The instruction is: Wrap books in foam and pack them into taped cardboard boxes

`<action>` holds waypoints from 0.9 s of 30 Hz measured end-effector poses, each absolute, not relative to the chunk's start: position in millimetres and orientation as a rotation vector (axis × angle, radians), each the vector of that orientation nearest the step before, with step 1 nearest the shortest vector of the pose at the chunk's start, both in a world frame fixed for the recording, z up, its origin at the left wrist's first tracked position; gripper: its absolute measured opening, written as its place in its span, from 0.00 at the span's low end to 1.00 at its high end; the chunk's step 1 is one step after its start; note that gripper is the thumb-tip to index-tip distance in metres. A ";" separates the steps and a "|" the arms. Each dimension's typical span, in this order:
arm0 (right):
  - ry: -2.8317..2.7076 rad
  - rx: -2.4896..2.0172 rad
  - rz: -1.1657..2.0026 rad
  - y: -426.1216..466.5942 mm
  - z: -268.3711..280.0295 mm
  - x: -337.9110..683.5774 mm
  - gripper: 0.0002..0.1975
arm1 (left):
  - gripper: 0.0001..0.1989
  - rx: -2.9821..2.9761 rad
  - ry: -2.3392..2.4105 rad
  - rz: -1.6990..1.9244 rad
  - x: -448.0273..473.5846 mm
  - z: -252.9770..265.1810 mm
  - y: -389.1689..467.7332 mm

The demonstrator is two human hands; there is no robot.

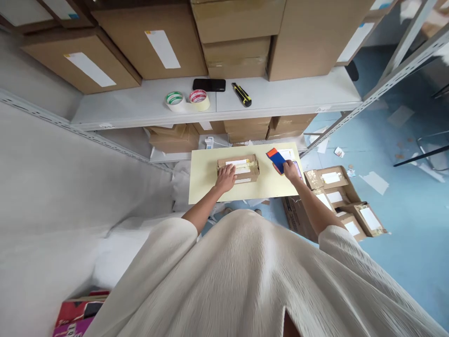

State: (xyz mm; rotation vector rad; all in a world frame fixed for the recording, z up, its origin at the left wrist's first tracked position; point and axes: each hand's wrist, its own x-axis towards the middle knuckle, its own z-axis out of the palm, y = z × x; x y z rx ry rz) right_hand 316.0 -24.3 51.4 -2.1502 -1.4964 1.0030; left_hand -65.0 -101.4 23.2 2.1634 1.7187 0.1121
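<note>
A small brown cardboard box [253, 174] with white labels and shiny tape lies on a pale yellow table top [203, 187]. My left hand [226, 178] rests on its left part, fingers stretched out over the top and front. To the right of the box, my right hand [292, 171] is closed around one end of a flat blue tool with orange ends [277, 160]; its exact kind is unclear. The tool is held apart from the box, above the table. Beneath and beside it are a white item [286, 153] and the edge of a lit screen [298, 169], partly covered by my hand.
On the grey shelf [140, 108] ahead lie two tape rolls [186, 100], a black phone [209, 85] and a yellow-black box cutter [242, 94]. Large cartons [238, 56] stand behind them. An open carton [347, 187] holding labelled boxes sits on the blue floor at right.
</note>
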 end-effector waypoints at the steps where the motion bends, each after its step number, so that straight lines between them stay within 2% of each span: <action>1: -1.482 -2.055 1.047 -18.0 62.8 310.5 0.25 | 0.33 2.163 1.719 0.131 -64.5 22.7 -101.7; 7: -1.788 -1.669 1.292 3.0 120.6 252.1 0.36 | 0.34 2.115 1.733 0.208 -60.5 19.4 -103.9; 11: -2.107 -1.596 1.302 10.4 135.6 218.6 0.35 | 0.34 2.084 1.714 0.298 -58.9 17.0 -106.3; 18: -2.494 -1.776 1.122 17.1 137.3 211.1 0.30 | 0.33 1.991 1.659 0.524 -59.2 17.5 -106.8; 21: -2.506 -1.815 1.107 15.7 137.2 215.4 0.29 | 0.30 1.817 1.666 0.644 -59.3 26.7 -94.8; 27: -2.464 -1.839 1.139 10.7 138.9 217.3 0.28 | 0.16 1.230 1.641 0.992 -54.6 57.2 -61.4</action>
